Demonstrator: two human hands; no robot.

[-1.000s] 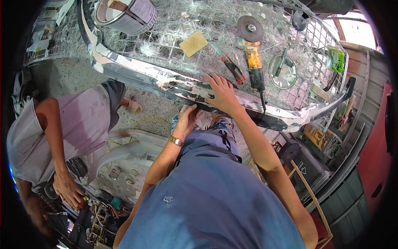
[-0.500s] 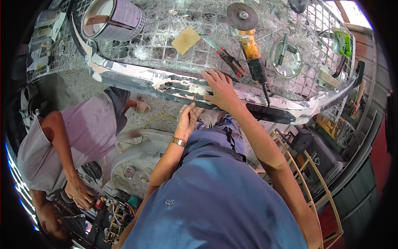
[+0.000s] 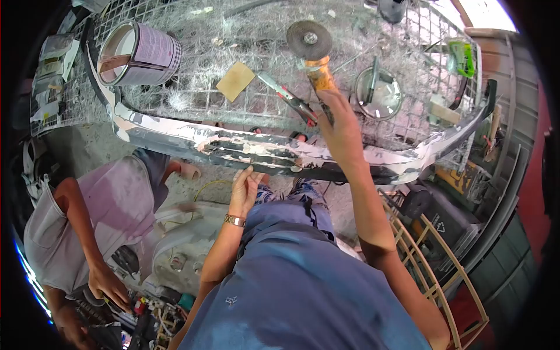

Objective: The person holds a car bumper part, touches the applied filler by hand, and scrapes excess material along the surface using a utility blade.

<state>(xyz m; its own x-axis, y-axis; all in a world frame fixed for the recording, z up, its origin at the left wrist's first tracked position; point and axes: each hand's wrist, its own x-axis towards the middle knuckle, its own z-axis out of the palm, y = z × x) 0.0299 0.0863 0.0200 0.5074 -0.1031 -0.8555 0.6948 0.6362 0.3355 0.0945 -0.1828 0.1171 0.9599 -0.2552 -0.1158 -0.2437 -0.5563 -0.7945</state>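
A long curved car bumper, patched with white, grey and pinkish filler, lies along the near edge of a wire-mesh bench. My right hand reaches over it and is closed around the body of an angle grinder. The grinder's round disc points away from me; its dark rear part is mostly hidden under my hand. Below the bumper, my left hand has its fingertips at the lower edge, fingers loosely extended. Left of the grinder lies a red-and-black handled tool, partly beside my right hand.
A paint can with a stick inside stands at the bench's left. A tan square pad, a round lid and a green object lie on the mesh. Another person crouches at left; a wooden frame is at right.
My right hand has left the bumper's surface and moved right and up onto the grinder. My left hand stays at the lower edge. The whole view has shifted slightly.
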